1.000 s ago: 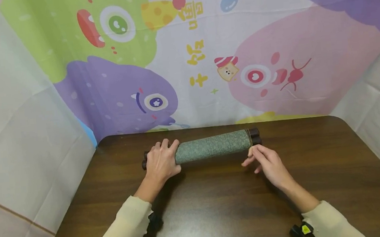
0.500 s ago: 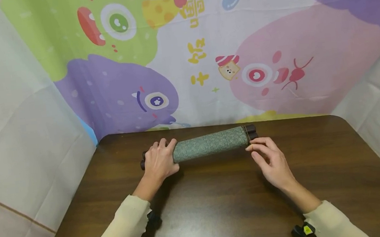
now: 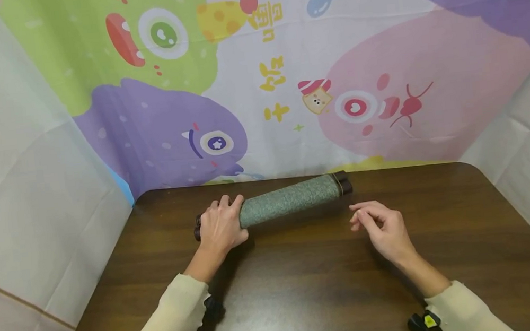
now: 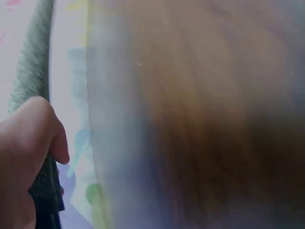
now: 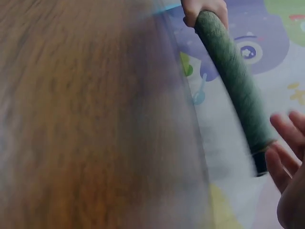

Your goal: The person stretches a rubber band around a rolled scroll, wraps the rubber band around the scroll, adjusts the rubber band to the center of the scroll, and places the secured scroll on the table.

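Note:
A rolled-up scroll (image 3: 290, 201) with a green patterned cover and paired dark rod ends slants over the far part of the table. My left hand (image 3: 221, 225) grips it near its left end, and in the left wrist view the thumb lies along the roll (image 4: 35, 62). Round the right end runs a thin tan band (image 3: 338, 184), next to the dark knobs (image 3: 345, 184). My right hand (image 3: 386, 228) is just below and right of that end, apart from it, fingers loosely bent with nothing in them. The right wrist view shows its fingers (image 5: 286, 126) spread beside the banded end.
The dark wooden table (image 3: 305, 289) has a rounded far edge. Behind it hangs a cloth (image 3: 282, 148) printed with cartoon monsters, and pale sheets (image 3: 22, 183) close off both sides. Black wrist cameras (image 3: 423, 323) sit at both cuffs.
The scroll's right end has swung up and a little left, toward the back edge. My right hand was at the band and has come away from it; the left hand keeps its grip.

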Available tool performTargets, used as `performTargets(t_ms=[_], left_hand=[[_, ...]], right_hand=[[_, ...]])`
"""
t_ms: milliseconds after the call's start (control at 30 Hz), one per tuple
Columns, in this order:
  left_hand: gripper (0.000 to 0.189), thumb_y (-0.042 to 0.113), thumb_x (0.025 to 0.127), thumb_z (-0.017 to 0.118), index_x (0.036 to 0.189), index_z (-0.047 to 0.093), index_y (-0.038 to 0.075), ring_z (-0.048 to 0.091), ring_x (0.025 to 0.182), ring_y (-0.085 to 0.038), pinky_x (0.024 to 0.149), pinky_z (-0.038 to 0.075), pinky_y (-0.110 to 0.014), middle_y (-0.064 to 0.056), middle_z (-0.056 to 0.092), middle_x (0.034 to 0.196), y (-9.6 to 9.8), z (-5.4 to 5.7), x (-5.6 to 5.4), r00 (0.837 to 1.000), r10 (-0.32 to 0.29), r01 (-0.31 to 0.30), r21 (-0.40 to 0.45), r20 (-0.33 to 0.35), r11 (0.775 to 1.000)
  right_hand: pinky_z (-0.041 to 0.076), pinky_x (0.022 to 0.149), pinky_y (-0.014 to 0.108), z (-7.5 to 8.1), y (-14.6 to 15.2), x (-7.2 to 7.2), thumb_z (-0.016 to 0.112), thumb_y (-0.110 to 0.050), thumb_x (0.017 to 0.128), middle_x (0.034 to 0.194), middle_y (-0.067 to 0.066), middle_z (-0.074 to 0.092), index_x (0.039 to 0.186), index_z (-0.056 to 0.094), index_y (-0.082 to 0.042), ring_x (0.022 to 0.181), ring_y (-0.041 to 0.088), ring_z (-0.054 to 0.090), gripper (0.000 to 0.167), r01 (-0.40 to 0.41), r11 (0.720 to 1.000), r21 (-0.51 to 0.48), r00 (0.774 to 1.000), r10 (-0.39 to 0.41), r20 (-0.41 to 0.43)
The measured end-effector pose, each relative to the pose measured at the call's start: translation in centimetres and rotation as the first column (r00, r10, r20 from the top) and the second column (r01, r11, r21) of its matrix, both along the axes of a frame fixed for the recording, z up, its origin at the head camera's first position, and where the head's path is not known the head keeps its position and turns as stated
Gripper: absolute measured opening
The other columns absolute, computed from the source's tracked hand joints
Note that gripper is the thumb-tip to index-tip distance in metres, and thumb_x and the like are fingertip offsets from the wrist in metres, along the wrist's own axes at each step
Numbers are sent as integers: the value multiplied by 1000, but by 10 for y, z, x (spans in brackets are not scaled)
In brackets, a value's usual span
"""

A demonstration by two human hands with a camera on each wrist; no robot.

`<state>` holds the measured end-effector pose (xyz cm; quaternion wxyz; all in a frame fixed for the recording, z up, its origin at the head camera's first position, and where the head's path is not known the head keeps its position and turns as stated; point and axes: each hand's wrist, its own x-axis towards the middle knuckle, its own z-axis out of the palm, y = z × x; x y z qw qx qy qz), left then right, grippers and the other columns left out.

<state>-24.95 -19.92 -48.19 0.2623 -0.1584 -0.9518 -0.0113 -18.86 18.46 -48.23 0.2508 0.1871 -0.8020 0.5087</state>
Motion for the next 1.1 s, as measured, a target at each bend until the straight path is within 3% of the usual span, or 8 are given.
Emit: performTargets(t_ms=[100,267,433,533,733,833,1000,1100], left_hand=[[61,18,67,80,127,72,16,73,81,-43,55,59,-55,-18,76,103,-10,-2,-1,1000,22,-22,11,-12,1000],[65,18,67,79,132,73,16,73,80,-42,50,58,-54,-18,78,106,-16,2,-1,999,-5,6,16,-44,1000],[63,19,67,80,130,73,17,72,77,-41,52,58,-53,-17,76,103,-12,7,-4,997,-45,44,-25,-67,999],[62,20,67,82,129,73,16,72,77,-40,55,60,-54,-17,76,101,-11,7,-2,997,-47,44,-39,-61,998],[64,20,65,81,129,72,16,70,76,-38,56,59,-52,-15,75,101,-8,6,0,994,-69,65,-56,-81,996],[64,20,64,80,127,73,16,69,75,-36,57,58,-50,-13,75,100,-5,7,1,991,-88,80,-73,-101,994],[64,21,63,81,126,74,17,69,76,-34,61,59,-48,-12,76,101,0,7,2,983,-124,109,-107,-139,988],[66,24,61,83,127,75,17,71,78,-34,63,59,-47,-11,76,101,3,7,3,976,-147,127,-131,-160,983]], right_hand=[[53,68,10,1,-1,1,67,8,104,90,17,83,83,79,-6,97,-13,74,29,-32,999,4,999,32,3],[49,60,13,4,2,-4,69,2,106,83,14,82,104,83,-5,75,-9,70,16,18,1000,-10,999,-18,46],[50,58,13,6,5,-9,71,3,105,90,17,83,115,82,-2,79,-9,74,16,65,997,-39,997,-63,48],[46,56,12,8,6,-14,75,1,102,93,14,81,117,82,-4,80,-10,68,17,124,992,-3,992,-124,23],[40,70,10,13,6,-19,82,-6,99,100,13,71,113,87,-7,86,-10,53,15,223,970,99,974,-224,1],[37,75,15,14,6,-20,83,-8,99,106,17,70,114,87,-6,91,0,54,15,234,962,141,971,-239,20],[40,82,27,15,6,-22,80,-14,103,113,18,67,117,86,-4,99,27,60,18,214,951,222,966,-240,98],[41,83,35,16,6,-22,79,-15,104,114,19,64,114,86,-3,100,33,60,17,201,947,249,962,-240,134]])
